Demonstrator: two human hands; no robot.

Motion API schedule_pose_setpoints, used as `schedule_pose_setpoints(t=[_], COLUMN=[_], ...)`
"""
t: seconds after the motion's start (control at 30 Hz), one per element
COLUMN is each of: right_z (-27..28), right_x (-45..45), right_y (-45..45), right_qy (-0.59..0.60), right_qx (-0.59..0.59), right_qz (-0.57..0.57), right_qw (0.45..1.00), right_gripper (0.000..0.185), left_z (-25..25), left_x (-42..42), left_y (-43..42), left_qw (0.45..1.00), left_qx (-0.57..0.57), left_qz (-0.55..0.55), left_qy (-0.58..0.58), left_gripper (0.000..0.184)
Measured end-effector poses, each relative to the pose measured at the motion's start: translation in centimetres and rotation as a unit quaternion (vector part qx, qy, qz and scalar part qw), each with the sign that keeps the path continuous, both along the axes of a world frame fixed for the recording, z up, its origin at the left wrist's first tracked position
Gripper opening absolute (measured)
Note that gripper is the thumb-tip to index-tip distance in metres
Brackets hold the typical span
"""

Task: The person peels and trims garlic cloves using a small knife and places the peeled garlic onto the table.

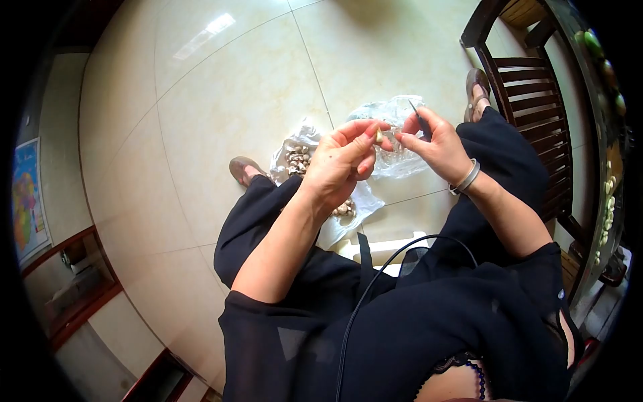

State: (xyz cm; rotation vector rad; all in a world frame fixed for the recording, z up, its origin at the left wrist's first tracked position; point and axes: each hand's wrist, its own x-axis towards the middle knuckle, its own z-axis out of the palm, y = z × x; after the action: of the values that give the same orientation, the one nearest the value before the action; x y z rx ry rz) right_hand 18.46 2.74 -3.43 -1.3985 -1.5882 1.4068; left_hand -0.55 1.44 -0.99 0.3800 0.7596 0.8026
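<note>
My left hand [338, 161] is raised over the bags with a small pale piece [380, 137] pinched between thumb and forefinger. It looks like a clove or a bit of mushroom; I cannot tell which. Close by on the right, my right hand [435, 141] grips a small knife [420, 120], its dark thin blade pointing up and to the left. Below my left hand lies a white plastic bag [362, 201] with several small brown-and-white rounded pieces [297, 161]. Behind both hands is a clear plastic bag [402, 164], its contents partly hidden.
Light tiles form the floor [221, 134]. A dark slatted wooden chair [536, 107] stands at the right, beside a table edge with pale pieces [608, 211] on it. A black cord [375, 278] crosses my lap, and a white stool edge [382, 249] shows between my legs.
</note>
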Motion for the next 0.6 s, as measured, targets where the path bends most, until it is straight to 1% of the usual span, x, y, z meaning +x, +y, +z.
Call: schedule_pose_setpoints(t=[0.03,0.1,0.13,0.2,0.23,0.3,0.43,0.5,0.53,0.6], right_z=[0.0,0.0,0.0,0.0,-0.3,-0.9,0.0,0.5,0.3,-0.2], right_x=[0.0,-0.1,-0.1,-0.2,-0.1,0.1,0.1,0.2,0.1,-0.2], right_y=[0.0,0.0,0.0,-0.1,-0.1,-0.1,0.3,0.6,0.5,0.2], right_qy=[0.001,-0.039,-0.039,-0.052,-0.052,-0.051,-0.086,-0.16,-0.16,-0.016], right_qx=[0.0,-0.005,-0.005,0.025,0.025,0.04,0.034,0.013,0.013,0.048], right_qz=[0.0,0.036,0.036,0.058,0.058,0.049,0.059,0.096,0.096,0.069], right_qw=[1.0,0.999,0.999,0.997,0.997,0.997,0.994,0.982,0.982,0.996], right_gripper=[0.015,0.015,0.015,0.016,0.016,0.016,0.016,0.017,0.017,0.016], left_z=[0.0,0.1,0.1,0.2,0.3,0.8,0.9,0.9,0.9,0.9], left_x=[0.0,0.2,0.3,0.4,0.5,0.7,0.9,0.9,0.9,0.9], left_y=[0.0,-0.2,-0.2,-0.3,-0.4,-0.5,-0.6,-0.6,-0.6,-0.6], left_qw=[1.0,0.998,0.998,0.984,0.984,0.969,0.958,0.948,0.948,0.955], left_qx=[0.0,0.021,0.021,0.073,0.073,0.123,0.14,0.175,0.175,0.163], left_qz=[0.0,0.011,0.011,0.002,0.003,0.008,0.007,0.007,0.007,0.008], left_qy=[0.001,0.066,0.066,0.163,0.163,0.215,0.249,0.268,0.267,0.247], left_gripper=[0.027,0.022,0.022,0.02,0.02,0.017,0.015,0.015,0.015,0.016])
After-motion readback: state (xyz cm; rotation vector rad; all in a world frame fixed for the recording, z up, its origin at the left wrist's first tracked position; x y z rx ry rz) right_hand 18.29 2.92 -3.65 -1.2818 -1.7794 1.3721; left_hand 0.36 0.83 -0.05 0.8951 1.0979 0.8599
